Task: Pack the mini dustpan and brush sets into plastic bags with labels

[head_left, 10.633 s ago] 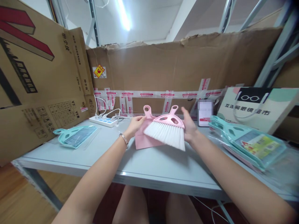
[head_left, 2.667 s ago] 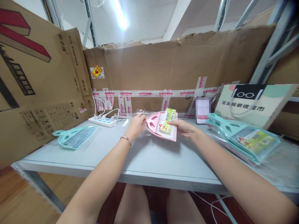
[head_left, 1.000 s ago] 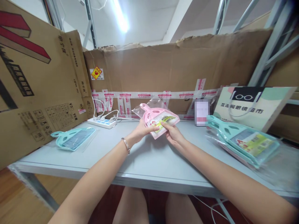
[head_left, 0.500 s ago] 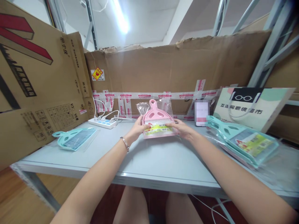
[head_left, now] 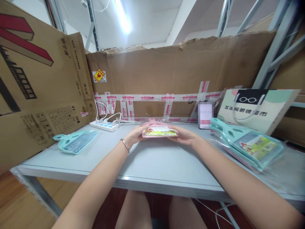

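at far left, one large carton (head_left: 43,86) with red print borders a grey tabletop (head_left: 154,165), where one teal dustpan-and-brush set (head_left: 77,142) lies flat, its handle to the left. next comes one white power strip (head_left: 104,125) with white cables plugged in, set before one cardboard panel (head_left: 147,73) that spans the back. at center, a person's left hand (head_left: 135,135), one silver bracelet (head_left: 124,145) at the wrist, has its fingers closed on the left edge of one pink dustpan-and-brush set (head_left: 159,128). its handle points away, white bristles and one yellow-green label facing the wearer; whether it touches the surface cannot be told. the right hand (head_left: 182,135) grips the opposite edge, fingers likewise closed. farther right, one phone (head_left: 205,116) stands upright near the panel, beside one stack of packaged sets (head_left: 235,133), teal on top, pink edge below, exact count unclear. behind them stands one paper bag (head_left: 252,111) printed with glasses.
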The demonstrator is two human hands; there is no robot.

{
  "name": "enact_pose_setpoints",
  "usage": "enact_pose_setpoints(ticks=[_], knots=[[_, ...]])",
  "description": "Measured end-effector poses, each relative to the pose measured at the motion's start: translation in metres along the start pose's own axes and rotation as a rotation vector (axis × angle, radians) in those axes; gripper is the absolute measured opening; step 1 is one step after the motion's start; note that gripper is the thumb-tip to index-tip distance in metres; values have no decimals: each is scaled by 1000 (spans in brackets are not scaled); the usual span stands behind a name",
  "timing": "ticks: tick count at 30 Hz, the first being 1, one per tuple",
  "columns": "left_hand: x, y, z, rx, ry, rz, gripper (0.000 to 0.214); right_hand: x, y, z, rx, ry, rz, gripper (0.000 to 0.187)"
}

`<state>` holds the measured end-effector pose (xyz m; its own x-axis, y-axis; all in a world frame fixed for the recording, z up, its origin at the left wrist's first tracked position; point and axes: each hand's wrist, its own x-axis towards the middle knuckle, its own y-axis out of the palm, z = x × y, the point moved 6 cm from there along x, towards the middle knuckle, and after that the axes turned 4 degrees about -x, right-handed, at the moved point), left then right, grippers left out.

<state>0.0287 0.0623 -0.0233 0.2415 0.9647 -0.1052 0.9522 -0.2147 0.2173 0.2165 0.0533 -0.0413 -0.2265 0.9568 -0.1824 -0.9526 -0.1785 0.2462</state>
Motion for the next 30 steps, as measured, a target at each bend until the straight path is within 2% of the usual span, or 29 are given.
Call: enact_pose_setpoints(ticks=[2,4,8,13,16,19,23,26,30], knots=[[-5,0,-6,-35,-14,68,10,-8,5,7,37,0,83,17],[-10,-1,-12,-56,-14,119,10,-12,6,11,63,-2,109,19],[-10,-3,-16,-45,4,144,19,-8,-1,9,67,-13,-38,20],[4,-12,-8,23,58,-3,11,0,-8,-1,31,-18,-221,5],[7,-16,-3,74,81,-58,22,2,-13,-3,9,-31,-303,12],[2,-11,-3,101,77,-19,25,3,-16,-3,2,-53,-355,17],[-7,-6,-15,69,101,10,56,3,-20,2,21,-103,-373,21],[-10,-4,-31,58,217,40,65,3,-21,9,40,-154,-361,26],[-20,9,-48,335,603,198,64,1,-18,18,38,-226,-314,29]])
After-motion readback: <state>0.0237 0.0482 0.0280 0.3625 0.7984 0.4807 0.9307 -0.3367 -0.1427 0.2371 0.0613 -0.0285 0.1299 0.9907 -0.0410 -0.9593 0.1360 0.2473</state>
